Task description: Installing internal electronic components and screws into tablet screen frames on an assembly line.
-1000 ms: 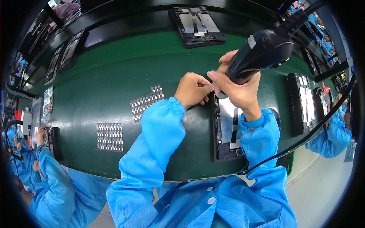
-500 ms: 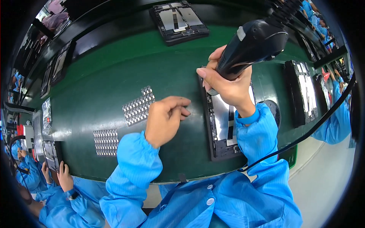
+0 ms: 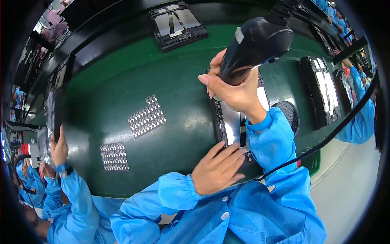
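Observation:
My right hand (image 3: 239, 97) is wrapped round a thick black electric screwdriver (image 3: 262, 42), held upright with its lower end at the upper left edge of an opened tablet (image 3: 232, 126). The hand hides the screwdriver's tip. Silver plates and black parts show inside the tablet, which lies partly under my right forearm. My left hand (image 3: 215, 168) rests with fingers spread over the tablet's lower left corner. Left of the hands, two sheets of small black-and-white parts lie on the green table: a stepped one (image 3: 147, 117) and a rectangular one (image 3: 114, 156).
A stack of opened tablets (image 3: 321, 91) stands at the right, beside a round black dish (image 3: 288, 116). Another stack (image 3: 176, 26) is at the back. A black cable (image 3: 325, 147) curves past my right arm. At the left a co-worker's hand (image 3: 59, 148) holds a dark device.
My left hand has moved right and down from beside the stepped sheet onto the tablet, its fingers spreading. The screwdriver stays at the tablet's upper left edge. The co-worker's hand has lifted a device.

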Demonstrator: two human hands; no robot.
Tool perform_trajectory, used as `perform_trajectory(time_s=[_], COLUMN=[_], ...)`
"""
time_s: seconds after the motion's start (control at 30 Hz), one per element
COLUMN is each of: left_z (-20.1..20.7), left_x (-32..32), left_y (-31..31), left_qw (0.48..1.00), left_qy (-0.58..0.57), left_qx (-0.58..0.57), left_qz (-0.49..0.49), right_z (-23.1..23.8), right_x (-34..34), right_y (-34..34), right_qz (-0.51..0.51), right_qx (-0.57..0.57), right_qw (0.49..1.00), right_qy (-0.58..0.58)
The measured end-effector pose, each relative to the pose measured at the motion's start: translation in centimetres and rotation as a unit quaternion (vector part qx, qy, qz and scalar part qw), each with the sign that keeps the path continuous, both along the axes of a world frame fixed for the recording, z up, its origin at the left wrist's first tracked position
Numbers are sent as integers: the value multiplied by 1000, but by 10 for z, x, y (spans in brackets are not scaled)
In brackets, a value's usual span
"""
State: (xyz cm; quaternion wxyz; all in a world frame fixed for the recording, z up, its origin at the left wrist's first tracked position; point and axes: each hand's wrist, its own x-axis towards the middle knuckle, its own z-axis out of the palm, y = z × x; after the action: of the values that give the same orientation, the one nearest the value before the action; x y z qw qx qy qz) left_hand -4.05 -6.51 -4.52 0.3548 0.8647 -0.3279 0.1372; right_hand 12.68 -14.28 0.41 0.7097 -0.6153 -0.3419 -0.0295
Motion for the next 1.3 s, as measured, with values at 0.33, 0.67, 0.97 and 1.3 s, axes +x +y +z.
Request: perform_trajectory(time_s=[0.33, 0.67, 0.97, 1.3], left_z=[-13, -33, 1, 0], left_x=[22, 221, 301, 298], left_y=[4, 19, 35, 179], left_qw=[993, 981, 909, 841], left_qy=[-64, -158, -96, -8], left_qx=[104, 98, 323, 444], left_qz=[3, 62, 243, 310], right_z=[43, -5, -11, -8], right_x=[-6, -48, -45, -48], right_y=[-43, -83, -86, -89], right_qz=[23, 187, 212, 198], right_qx=[152, 24, 78, 75], right_qw=[988, 960, 943, 966], right_qy=[-3, 209, 244, 150])
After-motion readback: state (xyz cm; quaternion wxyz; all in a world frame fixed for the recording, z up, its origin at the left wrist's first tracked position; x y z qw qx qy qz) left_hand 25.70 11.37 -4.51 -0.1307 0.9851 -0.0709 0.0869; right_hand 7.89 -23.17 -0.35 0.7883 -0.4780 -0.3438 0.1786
